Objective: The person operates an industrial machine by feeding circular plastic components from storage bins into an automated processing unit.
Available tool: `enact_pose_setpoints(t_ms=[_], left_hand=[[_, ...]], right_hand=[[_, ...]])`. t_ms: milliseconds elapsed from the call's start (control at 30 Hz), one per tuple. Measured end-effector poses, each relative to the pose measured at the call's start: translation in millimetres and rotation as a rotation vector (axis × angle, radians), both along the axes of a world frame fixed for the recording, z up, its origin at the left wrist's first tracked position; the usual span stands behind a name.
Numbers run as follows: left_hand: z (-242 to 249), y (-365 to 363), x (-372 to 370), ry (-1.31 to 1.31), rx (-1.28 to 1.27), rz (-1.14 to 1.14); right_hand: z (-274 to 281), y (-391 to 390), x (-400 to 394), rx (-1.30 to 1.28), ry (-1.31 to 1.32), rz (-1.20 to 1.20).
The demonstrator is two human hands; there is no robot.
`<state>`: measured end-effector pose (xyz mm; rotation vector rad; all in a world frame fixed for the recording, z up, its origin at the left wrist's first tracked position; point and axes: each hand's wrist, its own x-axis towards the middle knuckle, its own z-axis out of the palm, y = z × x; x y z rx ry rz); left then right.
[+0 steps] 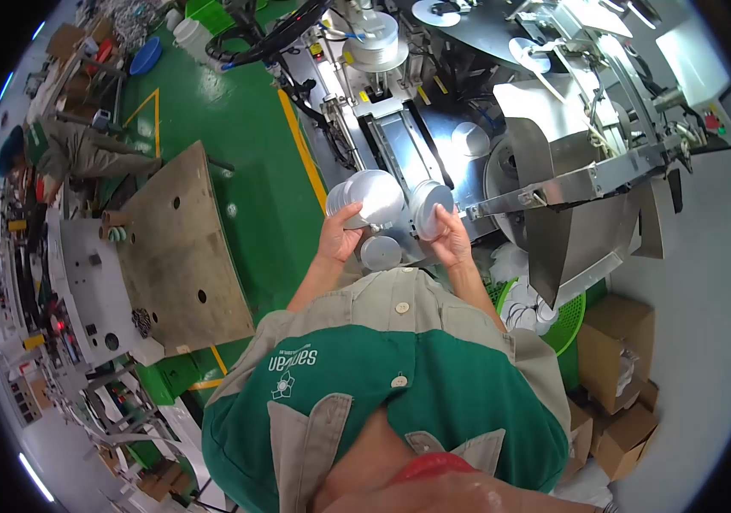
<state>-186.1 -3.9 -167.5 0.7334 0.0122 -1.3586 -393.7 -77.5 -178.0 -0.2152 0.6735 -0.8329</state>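
The machine [395, 141] before you is running past the top edge, so its upper parts are being cut off. The green basket [576, 321] is sitting partly hidden beside your right forearm, white pieces showing inside. Your left hand [340, 236] is gripping the larger-looking disc stack [378, 198] over the machine's near end, thumb pressing its face, other fingers mostly hiding underneath. Your right hand [452, 238] is clasping the smaller-looking disc stack [429, 208], its far-side fingertips being hidden. Between and below both stacks, a round piece [381, 253] is lying flat.
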Motion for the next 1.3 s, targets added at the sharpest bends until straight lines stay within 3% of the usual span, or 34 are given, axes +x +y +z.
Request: enact_pose_setpoints(t_ms=[200, 300, 567, 900, 1100, 1200, 1267, 1300], left_hand=[[-2.3, -7.0, -15.9, 0.116, -0.011, 0.010], [-15.1, -11.0, -15.6, 0.102, 0.051, 0.028], [-14.5, -31.3, -20.6, 0.034, 0.051, 0.018], [-33.5, -60.2, -6.0, 0.135, 0.155, -0.003], [-43.8, -75.7, 8.3, 0.031, 0.216, 0.078], [-45.6, -77.4, 8.9, -0.009, 0.217, 0.029], [-39.9, -83.2, 4.1, -0.052, 0.219, 0.011], [-35.1, -85.9, 1.0, -0.082, 0.203, -0.005]], right_hand=[[7.6, 6.6, 17.5, -0.176, 0.192, 0.179], [2.4, 6.1, 19.6, -0.248, 0.296, 0.138], [-8.3, -8.2, 16.2, -0.233, 0.310, 0.150], [-11.9, -44.5, 5.4, -0.306, 0.378, 0.184], [-71.6, -109.4, -8.0, -0.143, 0.259, -0.404], [-78.5, -122.3, -2.2, 0.072, 0.448, -0.574], [-102.6, -104.5, -5.0, 0.088, 0.503, -0.557], [-80.9, -91.7, -1.6, 0.058, 0.431, -0.472]])
